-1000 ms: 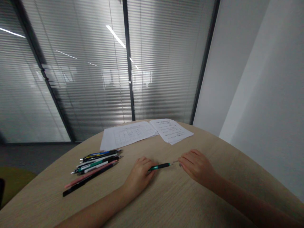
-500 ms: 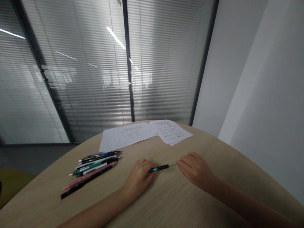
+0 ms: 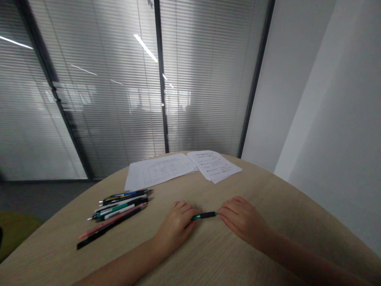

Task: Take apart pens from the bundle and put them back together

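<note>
1. The green-and-black pen (image 3: 204,215) lies across the wooden round table (image 3: 268,190), in the small gap between both hands, and it is near to the person's body.
2. The left hand (image 3: 175,224) rests on the table with the fingers curled, and they meet the green end of the pen. The right hand (image 3: 242,217) lies flat and low, with the fingertips (image 3: 222,212) at the other end. Both hands are almost closed, but I cannot tell if they really grip the pen or only touch it.
3. The pen is round and thin, so uneven pressure from the fingers could make it roll or jump away. It could then hit the bunch of pens (image 3: 119,208) just left of the left hand and mix with them.
4. A fast move forward could also catch the printed sheets (image 3: 178,169) near the far edge of the table.
5. On the right of the hands there is wide open wood up to the curved edge, with the white wall (image 3: 312,99) behind it. On the left, the room is less, because the bunch of pens is close.
</note>
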`<state>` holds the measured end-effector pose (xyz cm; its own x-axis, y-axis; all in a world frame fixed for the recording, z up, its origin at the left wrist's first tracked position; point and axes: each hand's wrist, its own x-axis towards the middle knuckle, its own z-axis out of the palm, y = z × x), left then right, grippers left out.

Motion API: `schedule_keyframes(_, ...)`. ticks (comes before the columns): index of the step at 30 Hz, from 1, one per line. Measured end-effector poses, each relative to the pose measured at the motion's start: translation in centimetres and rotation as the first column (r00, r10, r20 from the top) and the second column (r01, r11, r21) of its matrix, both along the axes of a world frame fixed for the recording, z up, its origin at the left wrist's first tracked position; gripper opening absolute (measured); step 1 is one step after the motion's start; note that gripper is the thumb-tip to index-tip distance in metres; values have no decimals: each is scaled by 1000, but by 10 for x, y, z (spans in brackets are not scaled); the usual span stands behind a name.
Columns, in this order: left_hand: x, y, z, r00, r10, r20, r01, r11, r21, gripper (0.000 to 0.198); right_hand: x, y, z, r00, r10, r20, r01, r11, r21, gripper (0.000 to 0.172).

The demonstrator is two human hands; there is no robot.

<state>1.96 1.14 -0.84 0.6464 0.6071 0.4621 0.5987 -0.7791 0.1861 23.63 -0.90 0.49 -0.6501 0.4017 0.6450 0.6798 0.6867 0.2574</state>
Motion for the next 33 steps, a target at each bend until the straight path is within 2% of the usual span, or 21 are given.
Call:
schedule_keyframes(5,1,-2,2,1000,-17,15,16,1000,5,18,3,2,-4,994,-10,-108,-1,996,-93,16)
schedule_keyframes(10,-1,4,0,992,69,106,-61,995,-78,13,18,17,-9,977,-103,-188,55,969,-242,16)
schedule_keyframes(14,-3,10,-1,965,165,206,-127,974,-185,12,28,33,-23,965,-179,-192,97,923,-373,21)
schedule_keyframes(16,-2,11,-1,956,199,218,-148,962,-231,13,30,37,-31,966,-190,-176,92,887,-452,18)
schedule_keyframes(20,-1,9,2,969,177,175,-134,963,-233,14,29,39,-34,947,-249,-205,92,817,-569,14)
schedule_keyframes(23,-1,7,2,981,126,144,-96,975,-202,16,26,36,-25,883,-308,-355,-3,751,-660,13)
schedule_keyframes(26,0,7,0,988,93,126,-70,982,-176,14,21,32,-16,799,-318,-511,-200,661,-724,12)
schedule_keyframes(30,1,7,-2,991,64,119,-47,989,-142,12,13,25,-15,758,-317,-570,-345,547,-763,13)
schedule_keyframes(33,1,7,-1,992,39,119,-25,994,-111,10,9,23,-17,726,-349,-593,-383,511,-770,16)
